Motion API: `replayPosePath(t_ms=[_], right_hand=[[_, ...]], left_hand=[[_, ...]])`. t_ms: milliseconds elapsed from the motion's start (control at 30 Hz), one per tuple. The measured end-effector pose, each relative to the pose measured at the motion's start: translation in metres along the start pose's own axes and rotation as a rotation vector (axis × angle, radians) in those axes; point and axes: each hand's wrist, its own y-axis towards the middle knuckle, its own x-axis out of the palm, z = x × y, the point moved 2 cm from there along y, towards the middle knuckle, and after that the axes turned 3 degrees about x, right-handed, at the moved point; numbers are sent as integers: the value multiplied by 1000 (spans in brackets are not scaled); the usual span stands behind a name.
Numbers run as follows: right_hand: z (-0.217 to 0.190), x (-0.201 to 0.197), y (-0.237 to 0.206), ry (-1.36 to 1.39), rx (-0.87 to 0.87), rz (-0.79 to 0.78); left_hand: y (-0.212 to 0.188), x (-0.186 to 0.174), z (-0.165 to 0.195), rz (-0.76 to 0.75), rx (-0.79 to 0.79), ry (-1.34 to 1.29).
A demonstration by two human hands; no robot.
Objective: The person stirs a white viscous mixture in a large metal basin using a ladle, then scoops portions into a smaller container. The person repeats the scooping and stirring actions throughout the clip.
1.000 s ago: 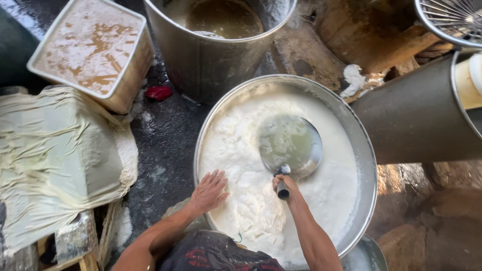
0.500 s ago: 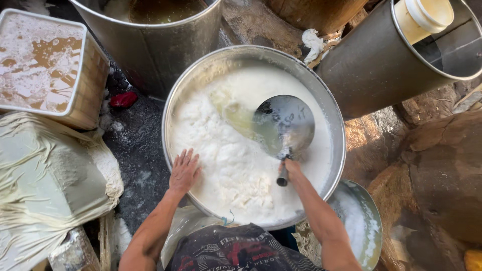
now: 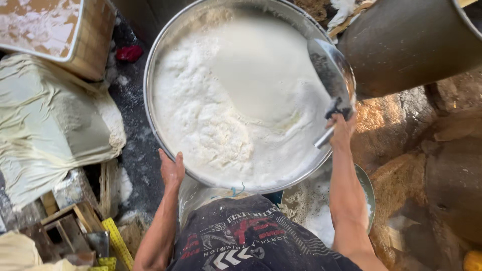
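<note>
A wide metal basin holds white curdled liquid with foamy lumps on its left side and smooth liquid at the top middle. My left hand grips the basin's near-left rim. My right hand holds the handle of a large metal ladle, whose bowl is tilted on edge at the basin's right rim, just above the white surface.
A dark metal drum stands at the upper right. A box of brownish liquid is at the upper left, above a cloth-wrapped block. A smaller foamy bowl lies under my right forearm. Wooden frames lie at the lower left.
The view has moved closer and shifted. The ladle has swung from the basin's middle to its right rim and tilted on edge. My left hand has gone from flat inside the rim to gripping it.
</note>
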Motion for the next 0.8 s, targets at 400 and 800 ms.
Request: replayPosePath(t_ms=[400, 800], right_hand=[[43, 217, 61, 252, 640, -442], [50, 375, 63, -115, 543, -546]], left_hand=[[-28, 10, 27, 45, -172, 125], [-18, 10, 22, 80, -218, 85]])
